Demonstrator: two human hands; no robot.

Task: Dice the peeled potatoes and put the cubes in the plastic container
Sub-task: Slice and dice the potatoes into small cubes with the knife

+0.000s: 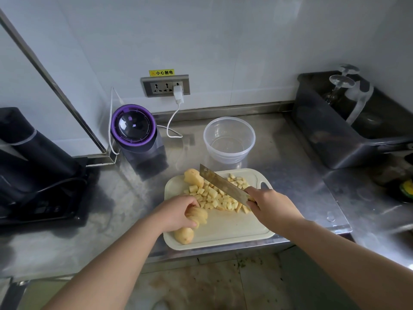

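midway through the dicing, by the look of it. pins a sliced potato half [200,215] to the cutting board [234,229] with the left hand [178,211], fingers curled down over it. grips the cleaver [223,186] by its handle in the right hand [268,204], fist closed round it, blade raised and slanting over the pile of cubes [214,198] in the middle of the board. leaves two uncut pieces lying: a far potato chunk [194,177] at the board's far edge beside the blade tip, and a near potato chunk [184,235] at the near left corner, just below the left hand.

expect firm, dense flesh under the blade, yet wet with starch and probably slippery. hold the slices together from above, fingertips tucked back from the cutting line, or risk them sliding apart. treat the cubes as small, light and loose: better scooped on the flat of the blade or in a cupped hand than picked up singly.

finds the plastic container [225,158] just behind the board, upright, open, no cubes in it yet. looks thin-walled and light, so likely to skid on the steel counter [290,175] if knocked.

mind the near chunk, close to the board's rim and the counter's front edge. offers bare board at the near right for cutting, and bare steel right of the container. hemmed in on the left by a purple-lidded blender [134,128] and its white cable [172,121], on the far right by a dark tub [335,135].
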